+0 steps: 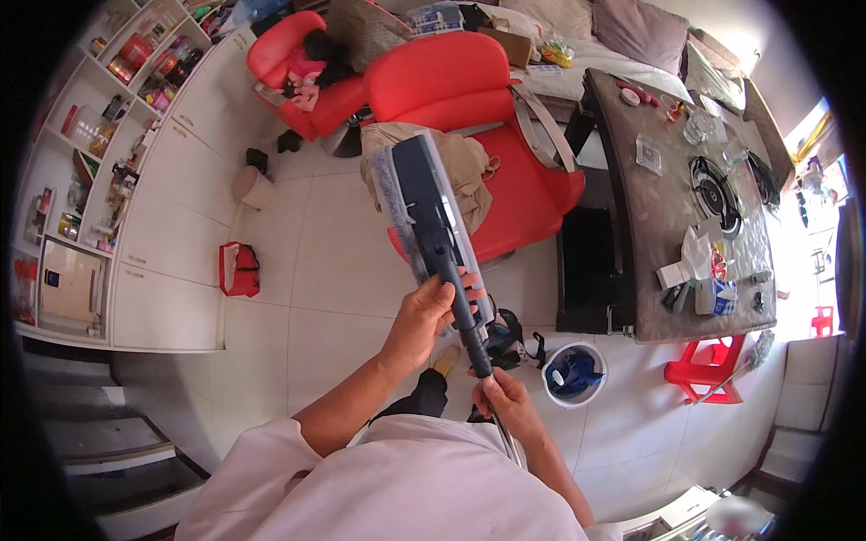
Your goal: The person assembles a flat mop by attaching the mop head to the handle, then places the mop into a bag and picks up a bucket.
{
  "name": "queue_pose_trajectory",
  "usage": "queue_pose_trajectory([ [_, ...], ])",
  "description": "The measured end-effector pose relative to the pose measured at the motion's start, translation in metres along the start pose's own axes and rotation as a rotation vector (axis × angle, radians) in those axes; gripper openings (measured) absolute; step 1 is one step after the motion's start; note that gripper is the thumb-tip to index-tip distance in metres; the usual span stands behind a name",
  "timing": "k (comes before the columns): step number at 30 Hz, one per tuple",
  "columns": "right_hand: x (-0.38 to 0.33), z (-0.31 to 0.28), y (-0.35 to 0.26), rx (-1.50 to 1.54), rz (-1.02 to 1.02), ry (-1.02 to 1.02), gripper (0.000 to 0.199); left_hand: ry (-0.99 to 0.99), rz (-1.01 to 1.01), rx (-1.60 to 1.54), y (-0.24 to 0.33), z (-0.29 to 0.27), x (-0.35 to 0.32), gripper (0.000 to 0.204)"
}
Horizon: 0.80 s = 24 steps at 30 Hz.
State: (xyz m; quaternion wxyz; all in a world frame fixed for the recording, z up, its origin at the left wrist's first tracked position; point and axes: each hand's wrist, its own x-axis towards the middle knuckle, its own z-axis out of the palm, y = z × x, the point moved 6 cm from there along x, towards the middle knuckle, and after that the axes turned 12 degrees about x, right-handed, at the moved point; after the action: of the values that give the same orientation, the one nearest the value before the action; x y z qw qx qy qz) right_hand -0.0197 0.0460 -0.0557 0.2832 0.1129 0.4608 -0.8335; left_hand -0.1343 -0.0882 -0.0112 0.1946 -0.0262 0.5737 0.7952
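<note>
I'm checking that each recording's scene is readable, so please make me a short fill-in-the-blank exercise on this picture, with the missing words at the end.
1. The left grip and right grip both hold the flat mop; the one nearer its head is the ____ one.
2. The chair bearing the beige cloth is coloured ____.
3. The white bucket holds something coloured ____.
4. The small red bag rests on the tiled ____.

Missing words: left; red; blue; floor.

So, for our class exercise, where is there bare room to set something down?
The floor is bare between the red bag and left hand, and between the white bucket and red stool. The dark table has a bare patch between the clear box and white box; around the black round object, it's crowded.
</note>
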Motion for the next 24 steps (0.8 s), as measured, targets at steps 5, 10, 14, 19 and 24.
queue_pose_trajectory([
  [5, 0.000, -0.006, -0.003, -0.070, 0.026, 0.093, 0.032, 0.016, -0.048, 0.126, 0.006, 0.000, -0.009, 0.035],
  [10, -0.006, -0.004, -0.007, -0.003, 0.035, 0.022, 0.032, 0.424, 0.064, 0.684, 0.044, -0.029, -0.026, 0.036],
  [14, -0.008, 0.003, -0.007, -0.022, 0.018, -0.011, 0.033, 0.716, 0.392, 0.726, 0.060, -0.051, -0.018, 0.038],
  [19, -0.016, 0.011, 0.004, 0.123, 0.137, -0.100, 0.037, 0.378, 0.103, 0.448, 0.040, -0.062, -0.001, 0.028],
  [24, -0.024, 0.020, 0.004, 0.298, 0.232, -0.182, 0.043, 0.312, 0.046, 0.368, 0.038, -0.060, -0.001, 0.023],
])
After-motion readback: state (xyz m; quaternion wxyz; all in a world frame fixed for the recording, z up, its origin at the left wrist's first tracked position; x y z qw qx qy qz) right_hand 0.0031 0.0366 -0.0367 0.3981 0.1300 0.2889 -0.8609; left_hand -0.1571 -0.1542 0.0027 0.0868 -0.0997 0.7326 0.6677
